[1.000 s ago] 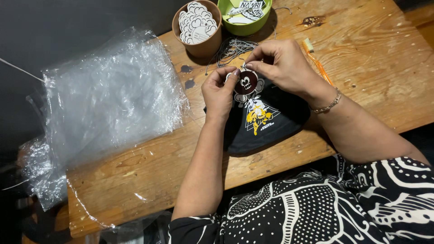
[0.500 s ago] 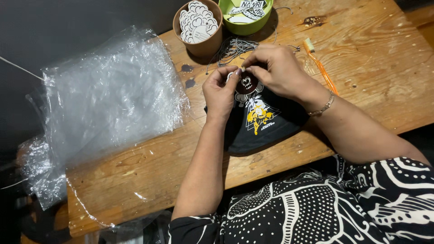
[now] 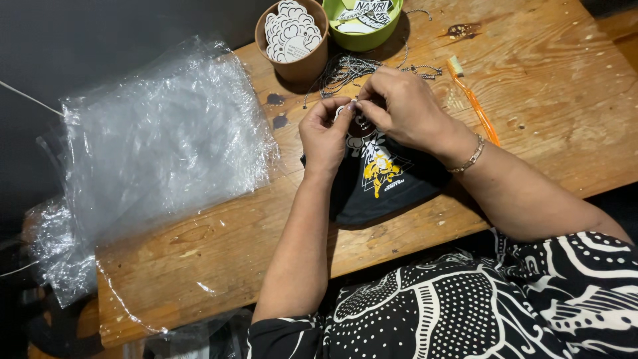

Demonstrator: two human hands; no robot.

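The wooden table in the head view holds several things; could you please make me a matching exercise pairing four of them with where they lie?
Things:
1. brown cup of white stickers
2. green bowl
3. clear plastic bags
4. orange-handled brush

Places:
A. spread over the left end of the wooden table
B. to the right of both hands, lying slantwise
C. at the far edge, to the right of the other container
D. at the far edge, beyond the left hand

Pairs: 1-D, 2-C, 3-A, 4-B
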